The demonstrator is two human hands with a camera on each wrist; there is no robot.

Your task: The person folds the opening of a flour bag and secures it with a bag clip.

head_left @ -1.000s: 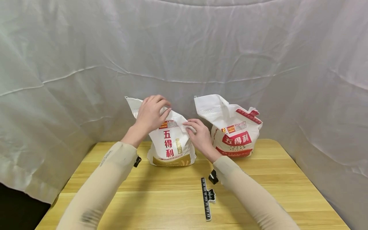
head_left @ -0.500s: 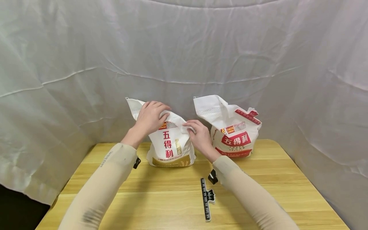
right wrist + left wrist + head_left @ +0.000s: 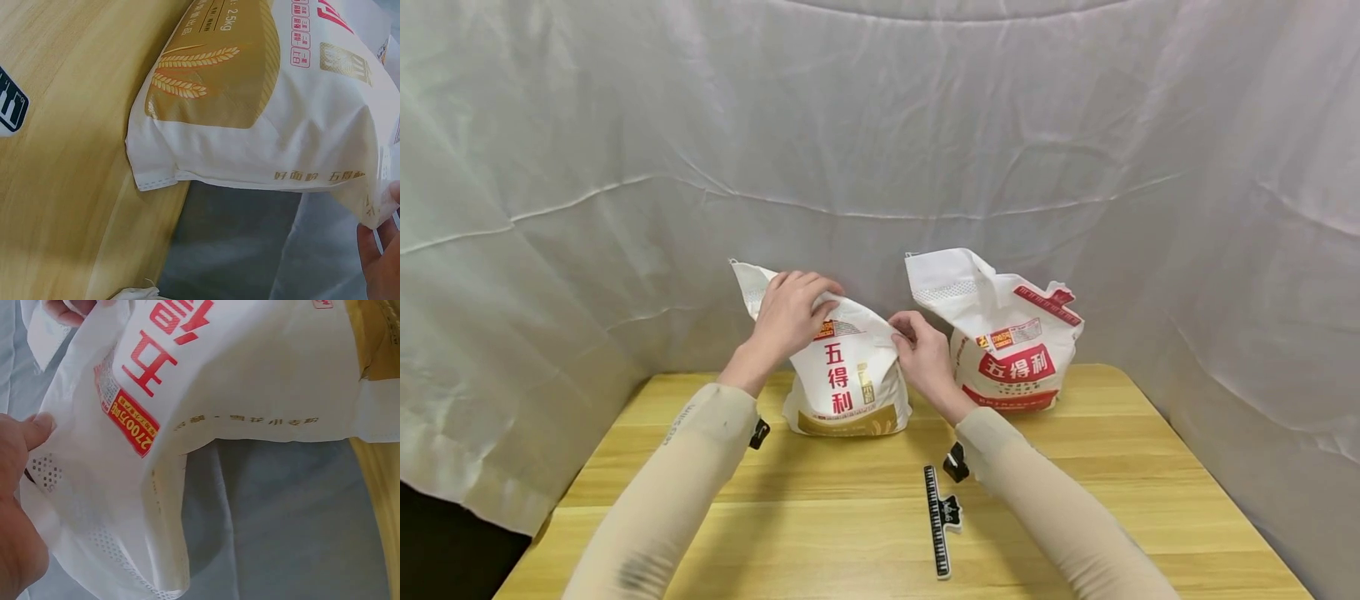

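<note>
Two flour bags, two clips and two hands. The gold-banded bag (image 3: 850, 379) stands upright near the middle of the bench (image 3: 820, 533); it is white and plump below, its loose top slanting down from a raised flap at its 10 o'clock. Two printed wheat ears show on the band. The left hand (image 3: 795, 310), at the bag's 10 to 11 o'clock, grips the top edge, fingers curved behind and thumb in front. The right hand (image 3: 927, 354), at 3 o'clock, pinches the folded corner between thumb and fingers.

Also at 3 o'clock, just beyond that hand, is the red-labelled bag (image 3: 1022, 367), with a red clip (image 3: 1048, 303) on its upper edge at its own 1 o'clock. A black clip (image 3: 937, 521) with a piano-key pattern lies on the bench at the gold-banded bag's 5 o'clock.

Both bags read "五得利": red characters down the gold-banded one, white on red on the other. The wrist views add "2700万", "2.5kg" and, along a side, "好面粉". The black clip's script is too small to read.
</note>
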